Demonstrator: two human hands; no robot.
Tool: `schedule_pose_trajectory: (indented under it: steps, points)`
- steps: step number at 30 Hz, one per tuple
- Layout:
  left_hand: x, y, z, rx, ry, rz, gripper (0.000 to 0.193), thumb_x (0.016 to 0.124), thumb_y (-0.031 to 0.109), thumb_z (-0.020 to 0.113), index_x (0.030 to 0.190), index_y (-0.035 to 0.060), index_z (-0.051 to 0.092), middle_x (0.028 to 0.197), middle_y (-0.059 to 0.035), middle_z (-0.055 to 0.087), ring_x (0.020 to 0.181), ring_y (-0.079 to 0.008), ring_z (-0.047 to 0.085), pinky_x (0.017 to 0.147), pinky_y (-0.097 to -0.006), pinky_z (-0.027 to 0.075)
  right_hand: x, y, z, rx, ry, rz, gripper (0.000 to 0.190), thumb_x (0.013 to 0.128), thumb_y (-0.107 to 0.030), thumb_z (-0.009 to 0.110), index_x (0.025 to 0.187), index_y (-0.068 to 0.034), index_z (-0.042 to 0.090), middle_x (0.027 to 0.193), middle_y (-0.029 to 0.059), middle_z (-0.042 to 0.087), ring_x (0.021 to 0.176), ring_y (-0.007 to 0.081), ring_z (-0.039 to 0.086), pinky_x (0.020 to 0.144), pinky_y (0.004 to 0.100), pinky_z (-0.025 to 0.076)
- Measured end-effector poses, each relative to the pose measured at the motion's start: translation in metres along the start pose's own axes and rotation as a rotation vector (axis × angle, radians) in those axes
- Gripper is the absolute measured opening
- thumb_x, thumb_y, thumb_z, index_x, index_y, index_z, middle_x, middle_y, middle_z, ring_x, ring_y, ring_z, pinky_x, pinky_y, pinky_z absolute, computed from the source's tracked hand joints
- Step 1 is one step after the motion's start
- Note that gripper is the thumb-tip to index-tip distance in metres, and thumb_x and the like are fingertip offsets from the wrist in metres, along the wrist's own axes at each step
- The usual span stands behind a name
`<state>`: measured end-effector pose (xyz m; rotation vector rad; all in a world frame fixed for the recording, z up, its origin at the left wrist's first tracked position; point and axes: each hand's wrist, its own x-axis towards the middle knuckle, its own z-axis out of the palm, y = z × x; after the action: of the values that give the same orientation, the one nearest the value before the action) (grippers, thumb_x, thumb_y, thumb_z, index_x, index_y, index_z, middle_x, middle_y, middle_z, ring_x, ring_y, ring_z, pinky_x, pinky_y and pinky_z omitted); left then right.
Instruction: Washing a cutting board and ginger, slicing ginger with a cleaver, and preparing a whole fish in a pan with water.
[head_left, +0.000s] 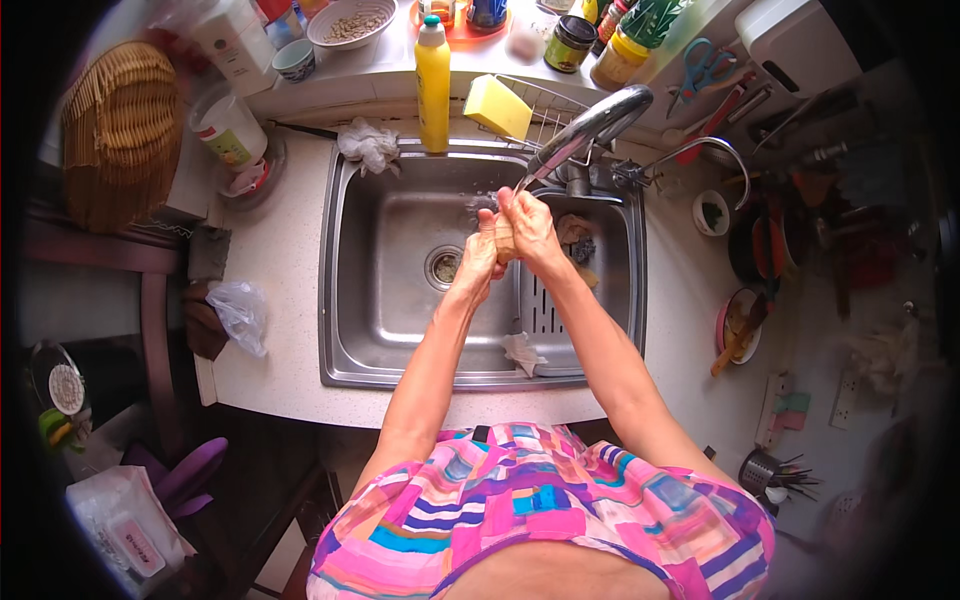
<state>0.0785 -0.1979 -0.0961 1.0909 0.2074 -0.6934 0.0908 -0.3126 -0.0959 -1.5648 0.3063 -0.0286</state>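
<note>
Both hands are together over the stainless steel sink (397, 315), beneath the running chrome faucet (577, 127). Between them is a light-brown object (505, 238), perhaps a root vegetable, mostly hidden by the fingers. My left hand (478, 259) grips its near left side. On the far right side, my right hand (534, 229) wraps around it, with water falling onto that hand. Some water splashes left of the fingers. Below and left of the hands, the drain strainer (446, 267) holds pale scraps.
A slotted grey basket (547, 315) sits in the sink's right side with a scouring pad (582, 250). Behind the sink stand a yellow detergent bottle (433, 90) and a yellow sponge (498, 107) by a wire rack. A plastic bag (238, 311) lies on the left counter.
</note>
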Motion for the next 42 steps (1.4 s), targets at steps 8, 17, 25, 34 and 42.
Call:
schedule_pose_trajectory:
  steps: [8,17,25,34,42]
  points:
    - [0.011,0.002,-0.008,-0.07,-0.048,-0.02,0.059,0.093,0.063,0.028,0.078,0.012,0.054,0.056,0.0038,0.044,0.039,-0.0053,0.031,0.036,-0.0231,0.02,-0.009,-0.008,0.002,-0.242,-0.054,-0.112,0.044,0.093,-0.041,0.051,0.101,0.002,0.056,0.09,0.016,0.064,0.087,0.0216,0.065,0.069,0.03,0.05]
    - [0.017,0.012,0.009,0.067,0.01,-0.01,0.049,0.089,0.063,0.042,0.077,0.0167,0.053,0.05,0.0047,0.042,0.035,-0.0056,0.034,0.03,-0.0214,0.02,0.001,-0.009,0.002,0.135,-0.032,0.092,0.042,0.095,-0.036,0.047,0.083,0.002,0.06,0.065,0.0072,0.058,0.047,0.0103,0.051,0.047,0.0266,0.044]
    - [0.053,0.003,-0.018,-0.585,-0.16,0.009,0.042,0.098,0.045,0.034,0.102,0.0096,0.056,0.097,-0.0065,0.063,0.089,-0.0207,0.062,0.08,-0.0363,0.053,-0.013,-0.005,0.018,-0.424,0.03,-0.614,0.049,0.089,-0.038,0.055,0.114,0.002,0.042,0.081,0.025,0.063,0.084,0.0454,0.062,0.073,0.0461,0.049]
    - [0.038,-0.006,0.01,-0.465,-0.136,-0.034,0.051,0.095,0.054,0.038,0.113,0.0104,0.057,0.109,-0.0037,0.06,0.099,-0.0182,0.059,0.083,-0.0363,0.051,-0.004,-0.018,0.011,-0.545,0.201,0.02,0.039,0.091,-0.037,0.05,0.09,0.001,0.049,0.084,0.0288,0.062,0.081,0.0472,0.06,0.07,0.0497,0.047]
    - [0.061,-0.022,-0.021,-0.715,-0.219,-0.173,0.052,0.096,0.045,0.043,0.108,-0.0032,0.055,0.101,-0.0109,0.062,0.074,-0.0198,0.062,0.062,-0.0274,0.057,-0.01,0.011,-0.029,-0.268,0.203,-0.04,0.029,0.096,-0.023,0.05,0.098,0.001,0.065,0.08,0.0056,0.066,0.075,0.0116,0.06,0.07,0.0274,0.049]
